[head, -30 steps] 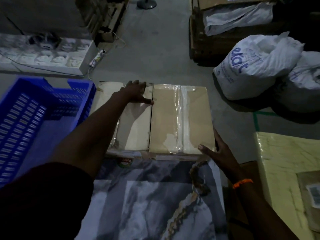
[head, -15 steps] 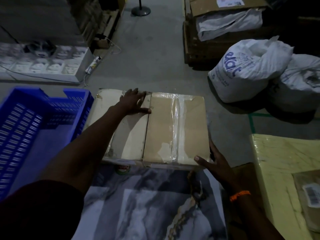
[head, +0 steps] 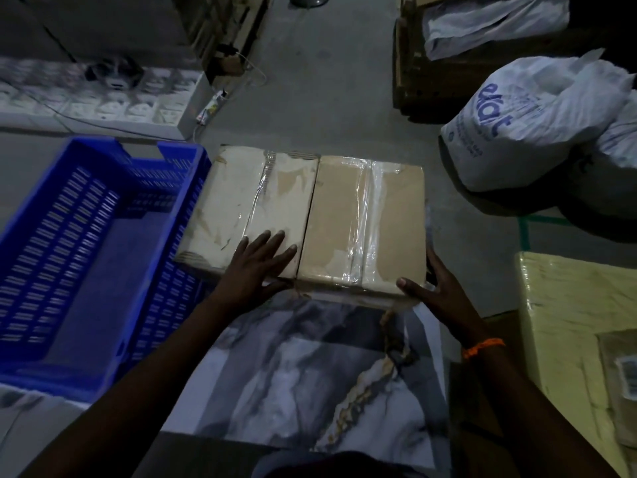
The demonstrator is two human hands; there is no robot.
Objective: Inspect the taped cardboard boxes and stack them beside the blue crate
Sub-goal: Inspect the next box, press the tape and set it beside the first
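Seen from the head camera, two taped cardboard boxes lie flat and side by side, their long edges touching along a dark seam, and both sit just beside the blue crate (head: 86, 253), which stands to their left. The left box (head: 241, 198) is the paler one, with a strip of clear tape running front to back across its top, and its left edge lies close against the crate's wall. The right box (head: 337, 215) is browner and carries a wider band of shiny clear tape. The left hand (head: 256, 267) rests palm down on the near end of the left box, its fingers straight and spread, holding nothing. The right hand (head: 437, 288) sits at the near right corner of the right box, thumb laid on the top edge and fingers stretched along the right side, wide rather than curled. An orange band (head: 482, 347) circles the right wrist. The boxes' near edges overhang a marble-patterned slab (head: 310, 374), though what lies directly under them cannot be told. On the grey floor (head: 327, 98) to the right slumps a white sack (head: 524, 122) with blue lettering, well apart from the boxes, and a yellowish wrapped package (head: 568, 322) lies near the right arm.
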